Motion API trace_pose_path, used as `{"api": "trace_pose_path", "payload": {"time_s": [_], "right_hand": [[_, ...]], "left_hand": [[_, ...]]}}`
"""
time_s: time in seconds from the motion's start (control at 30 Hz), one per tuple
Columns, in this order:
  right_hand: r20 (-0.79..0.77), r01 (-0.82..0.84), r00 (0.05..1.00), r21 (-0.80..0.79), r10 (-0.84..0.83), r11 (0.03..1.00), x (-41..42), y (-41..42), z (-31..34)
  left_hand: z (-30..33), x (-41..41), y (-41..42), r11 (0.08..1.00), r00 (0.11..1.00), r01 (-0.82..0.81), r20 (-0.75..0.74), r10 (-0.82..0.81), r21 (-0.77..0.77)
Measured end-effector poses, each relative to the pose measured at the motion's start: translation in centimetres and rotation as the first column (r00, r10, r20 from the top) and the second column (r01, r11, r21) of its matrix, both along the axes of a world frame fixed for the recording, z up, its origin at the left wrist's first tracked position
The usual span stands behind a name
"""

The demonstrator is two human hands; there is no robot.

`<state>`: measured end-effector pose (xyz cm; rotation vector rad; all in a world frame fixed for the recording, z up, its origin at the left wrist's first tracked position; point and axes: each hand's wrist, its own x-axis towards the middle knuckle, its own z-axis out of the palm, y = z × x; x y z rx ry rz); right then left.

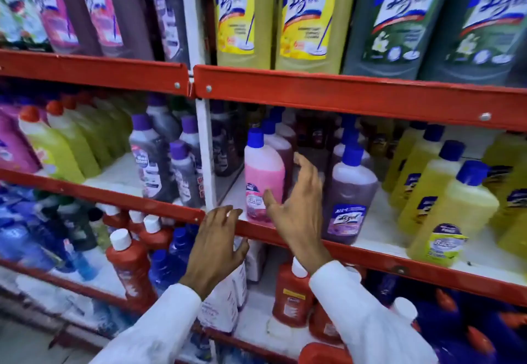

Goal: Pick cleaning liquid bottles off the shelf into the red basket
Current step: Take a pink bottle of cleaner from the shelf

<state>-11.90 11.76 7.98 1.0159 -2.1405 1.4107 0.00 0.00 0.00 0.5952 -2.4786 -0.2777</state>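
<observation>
Your right hand (296, 204) is spread wide, fingers apart and holding nothing, reaching into the gap between the pink bottle (263, 178) and the purple bottle (349, 198) on the middle shelf (370, 255); its thumb lies across the front of the pink bottle's label, though whether it touches is hard to tell. Your left hand (218, 245) is also spread and empty, its fingers at the red shelf edge just left of the pink bottle. Both bottles stand upright at the front of the shelf, with more behind them and yellow bottles (445, 207) further right. The red basket is not in view, so you cannot tell how many bottles are already in it. By the look of it, the grasp, lift and drop are all left to do.
</observation>
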Motion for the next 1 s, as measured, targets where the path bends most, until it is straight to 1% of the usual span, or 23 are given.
{"api": "trace_pose_path", "payload": {"time_s": [0.07,0.13,0.3,0.4,0.47,0.57,0.63,0.67,0.7,0.73,0.77,0.8,0.83,0.87,0.9,0.93,1.0], "right_hand": [[0.154,0.031,0.988,-0.052,-0.023,0.998,0.3,-2.4,-0.4],[0.259,0.077,0.964,-0.073,-0.056,0.994,0.8,-4.6,-0.9],[0.391,0.194,0.915,-0.209,-0.1,0.959,0.1,-8.3,-1.8],[0.44,0.199,0.896,-0.295,-0.052,0.935,-0.6,-8.5,-1.6],[0.447,0.176,0.894,-0.37,0.008,0.912,-0.9,-7.6,-1.1],[0.377,0.084,0.92,-0.455,0.106,0.886,-0.7,-5.4,0.6],[0.308,-0.04,0.92,-0.541,0.242,0.84,-0.9,-3.6,2.4],[0.278,-0.14,0.889,-0.591,0.363,0.795,-1.2,-2.6,3.3],[0.264,-0.25,0.81,-0.651,0.523,0.716,-1.5,-1.8,3.9],[0.263,-0.343,0.653,-0.733,0.71,0.588,-1.7,-0.9,4.6],[0.243,-0.41,0.424,-0.807,0.873,0.424,-1.9,-0.2,5.0],[0.197,-0.448,0.195,-0.853,0.961,0.266,-1.9,0.3,5.4],[0.138,-0.479,0.014,-0.868,0.99,0.128,-1.8,0.7,5.9],[0.089,-0.494,-0.112,-0.869,0.99,0.022,-1.6,1.0,6.3],[0.046,-0.495,-0.203,-0.867,0.978,-0.063,-1.4,1.3,6.7],[0.019,-0.486,-0.262,-0.866,0.965,-0.116,-1.4,1.5,7.2],[0.009,-0.482,-0.318,-0.862,0.948,-0.154,-1.0,2.0,7.9]], "left_hand": [[-0.4,-0.6,-0.6,1.0,0.999,0.005,0.037,-0.005,-0.024],[-0.9,-1.1,-1.2,0.999,0.997,-0.004,0.08,0.007,-0.044],[-1.4,-1.1,-1.6,0.997,0.995,-0.013,0.095,0.02,-0.076],[-1.3,-1.1,-1.7,0.994,0.99,-0.024,0.138,0.038,-0.106],[-1.1,-1.2,-1.8,0.994,0.988,-0.029,0.146,0.045,-0.11],[-1.1,-1.6,-1.8,0.995,0.994,0.015,0.108,-0.005,-0.094],[-1.2,-1.8,-1.7,0.996,0.995,0.045,0.093,-0.038,-0.081],[-1.2,-2.0,-1.6,0.996,0.996,0.053,0.076,-0.048,-0.074],[-1.3,-2.0,-1.5,0.997,0.997,0.056,0.05,-0.054,-0.058],[-1.1,-2.0,-1.4,0.997,0.998,0.061,0.012,-0.06,-0.04],[-1.0,-1.9,-1.2,0.997,0.997,0.073,-0.026,-0.073,-0.016],[-0.8,-1.9,-1.1,0.996,0.995,0.087,-0.055,-0.087,0.007],[-0.7,-1.9,-1.1,0.995,0.993,0.1,-0.068,-0.099,0.014],[-0.7,-1.9,-1.2,0.994,0.993,0.107,-0.058,-0.106,0.023],[-0.6,-2.0,-1.3,0.994,0.994,0.109,-0.037,-0.107,0.033],[-0.7,-2.0,-1.5,0.993,0.994,0.112,-0.02,-0.111,0.048],[-1.0,-2.0,-1.8,0.993,0.994,0.106,-0.002,-0.106,0.059]]}}
